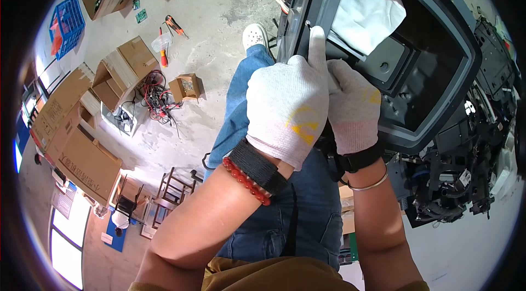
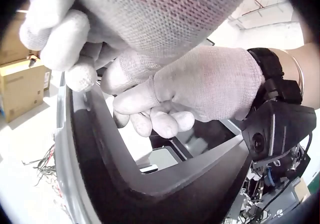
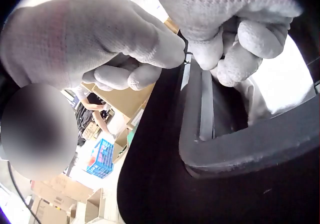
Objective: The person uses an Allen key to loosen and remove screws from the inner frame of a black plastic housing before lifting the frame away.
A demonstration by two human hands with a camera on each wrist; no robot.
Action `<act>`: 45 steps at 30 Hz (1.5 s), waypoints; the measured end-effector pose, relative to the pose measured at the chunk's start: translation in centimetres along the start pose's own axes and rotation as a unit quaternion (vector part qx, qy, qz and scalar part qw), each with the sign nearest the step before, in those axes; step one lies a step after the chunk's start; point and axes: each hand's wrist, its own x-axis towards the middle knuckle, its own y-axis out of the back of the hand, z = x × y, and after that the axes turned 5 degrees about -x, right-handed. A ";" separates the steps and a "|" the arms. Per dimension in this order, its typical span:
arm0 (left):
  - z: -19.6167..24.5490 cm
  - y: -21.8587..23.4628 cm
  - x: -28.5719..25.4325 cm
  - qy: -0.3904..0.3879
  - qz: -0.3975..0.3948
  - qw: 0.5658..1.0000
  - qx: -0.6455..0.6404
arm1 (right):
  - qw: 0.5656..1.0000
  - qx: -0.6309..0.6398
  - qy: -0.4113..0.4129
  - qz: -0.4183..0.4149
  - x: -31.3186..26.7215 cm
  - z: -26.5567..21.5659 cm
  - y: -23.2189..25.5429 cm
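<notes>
**Two gloved hands pressed together, fingers working at one spot**

Both forearms reach forward from the body, bare to the wrist, and meet side by side. The left hand [image 1: 287, 113] wears a white knit glove with a yellow mark on its back; its index finger stretches straight ahead while the other fingers curl under. A black strap and a red bead bracelet circle that wrist. The right hand [image 1: 355, 107], gloved the same, lies touching the left, its fingers [image 2: 162, 121] bent inward and bunched. Its wrist carries a black strap and a thin metal bangle.
</notes>
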 end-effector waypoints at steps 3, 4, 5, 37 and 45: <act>0.0 0.1 0.0 -0.013 0.006 1.000 0.017 | 1.000 0.000 -0.003 -0.007 0.0 0.0 0.0; 0.0 0.2 0.1 -0.018 -0.002 1.000 0.020 | 1.000 0.002 0.004 -0.004 0.0 0.0 0.0; 0.0 0.1 0.1 -0.018 -0.002 1.000 0.020 | 1.000 0.003 0.011 -0.001 0.0 -0.1 0.1; 1.1 2.3 0.0 -0.059 -0.040 0.995 -0.065 | 0.836 -0.245 0.489 -0.053 11.1 2.6 10.2; 1.5 -0.2 -1.9 0.195 0.073 0.717 -0.666 | 0.973 0.070 -0.063 -0.209 1.0 -0.1 6.7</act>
